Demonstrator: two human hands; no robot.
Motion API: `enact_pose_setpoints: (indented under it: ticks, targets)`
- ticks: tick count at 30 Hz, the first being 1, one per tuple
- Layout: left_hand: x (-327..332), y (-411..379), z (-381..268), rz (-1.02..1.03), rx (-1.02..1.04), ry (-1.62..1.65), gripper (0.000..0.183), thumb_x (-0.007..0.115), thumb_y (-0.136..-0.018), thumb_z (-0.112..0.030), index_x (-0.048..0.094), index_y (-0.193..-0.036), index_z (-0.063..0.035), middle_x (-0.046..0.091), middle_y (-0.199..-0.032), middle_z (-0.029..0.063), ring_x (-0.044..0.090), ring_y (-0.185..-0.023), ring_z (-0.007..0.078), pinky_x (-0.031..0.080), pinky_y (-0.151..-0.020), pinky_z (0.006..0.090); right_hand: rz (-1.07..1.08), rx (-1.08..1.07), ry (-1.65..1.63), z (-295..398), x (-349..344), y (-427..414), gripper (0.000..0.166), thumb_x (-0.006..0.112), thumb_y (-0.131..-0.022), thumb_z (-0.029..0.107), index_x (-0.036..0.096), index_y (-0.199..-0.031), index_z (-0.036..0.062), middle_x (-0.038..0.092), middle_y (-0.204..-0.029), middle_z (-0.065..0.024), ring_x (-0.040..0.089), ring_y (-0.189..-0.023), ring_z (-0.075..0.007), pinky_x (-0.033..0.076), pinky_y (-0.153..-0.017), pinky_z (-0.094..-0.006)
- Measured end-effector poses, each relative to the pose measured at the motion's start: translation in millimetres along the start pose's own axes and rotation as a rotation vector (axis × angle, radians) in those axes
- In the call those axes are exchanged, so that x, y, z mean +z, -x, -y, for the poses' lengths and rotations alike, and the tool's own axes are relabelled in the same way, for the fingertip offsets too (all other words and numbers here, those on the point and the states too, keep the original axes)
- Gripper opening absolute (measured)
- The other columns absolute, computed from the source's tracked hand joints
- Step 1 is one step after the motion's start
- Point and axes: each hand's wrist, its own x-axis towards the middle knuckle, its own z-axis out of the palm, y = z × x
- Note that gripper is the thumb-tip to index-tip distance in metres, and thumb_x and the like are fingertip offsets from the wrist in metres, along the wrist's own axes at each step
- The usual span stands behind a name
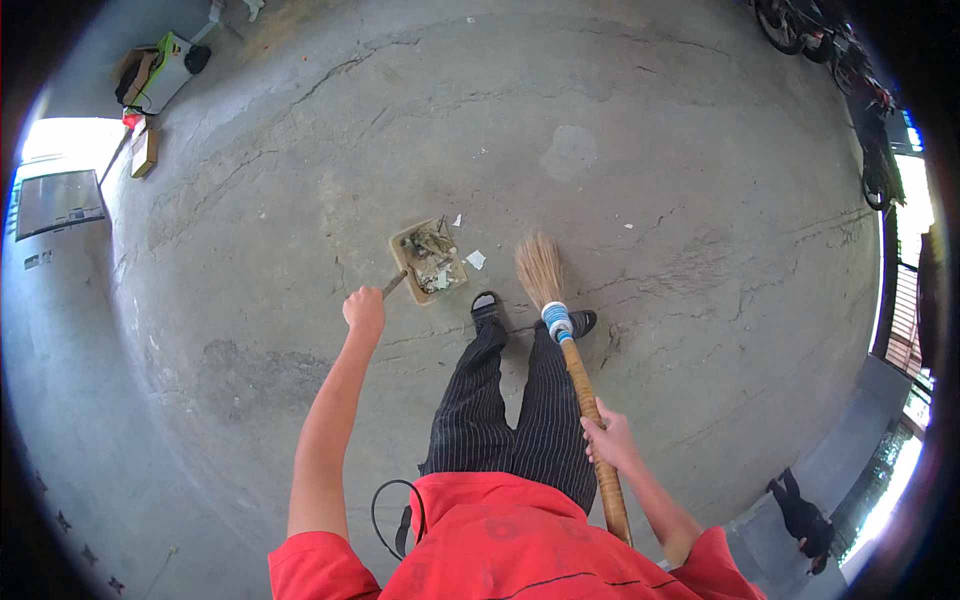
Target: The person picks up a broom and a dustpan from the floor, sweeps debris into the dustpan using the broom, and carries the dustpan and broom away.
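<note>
My left hand (365,308) is closed around the handle (394,283) of a yellowish dustpan, which is in front of my feet and to the left. Inside the dustpan (397,257) are dry plant bits, paper scraps and dirt. My right hand (613,436) grips the wrapped shaft of a straw broom (576,367), with blue and white binding at its neck. The broom's bristles (539,268) fan out just beyond my right foot, apart from the dustpan. Between bristles and dustpan, a white paper scrap (476,259) lies on the floor, and a smaller scrap (457,220) lies by the dustpan's far corner.
Cracks run across the concrete floor (420,135). A white-and-green box (166,75) and a cardboard box (144,154) stand at the far left. Motorcycles (814,37) are parked at the far right. A person in dark clothes (804,519) is at the lower right.
</note>
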Motion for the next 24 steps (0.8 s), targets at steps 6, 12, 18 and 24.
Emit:
enact_pose_setpoints:
  ticks: [6,12,18,24]
  targets:
    - [2,1,-11,0.027,-0.033,0.016,0.012,0.055,-0.076,-0.010,0.065,-0.083,-0.0108,0.064,-0.084,0.0090,0.064,-0.082,0.0257,0.052,-0.065,0.0348,0.128,0.027,0.016,-17,27,-17,0.062,0.057,-0.084,0.018,0.026,-0.137,0.0117,0.052,-0.065,-0.0036,0.049,-0.043,-0.0102,0.045,-0.038,-0.0262]
    - [5,2,-7,0.006,-0.034,-0.001,0.012,0.054,-0.077,-0.011,0.065,-0.080,-0.0112,0.065,-0.082,0.0085,0.064,-0.081,0.0247,0.052,-0.064,0.0343,0.377,0.074,0.028,4,41,-2,0.060,0.056,-0.084,0.020,0.027,-0.136,0.0125,0.053,-0.066,-0.0033,0.050,-0.045,-0.0088,0.045,-0.040,-0.0240]
    - [12,5,-3,-0.009,-0.040,0.008,0.012,0.053,-0.077,-0.011,0.065,-0.079,-0.0111,0.064,-0.081,0.0078,0.064,-0.079,0.0245,0.052,-0.062,0.0343,0.273,0.005,0.143,18,29,30,0.059,0.056,-0.084,0.019,0.029,-0.135,0.0114,0.053,-0.065,-0.0028,0.050,-0.044,-0.0085,0.044,-0.039,-0.0238]
    - [14,21,19,-0.032,-0.042,0.010,0.012,0.053,-0.078,-0.011,0.064,-0.078,-0.0099,0.063,-0.082,0.0083,0.064,-0.078,0.0261,0.052,-0.062,0.0359,0.052,-0.080,0.204,30,6,16,0.060,0.056,-0.083,0.016,0.028,-0.135,0.0071,0.052,-0.063,-0.0027,0.049,-0.042,-0.0098,0.044,-0.038,-0.0251]
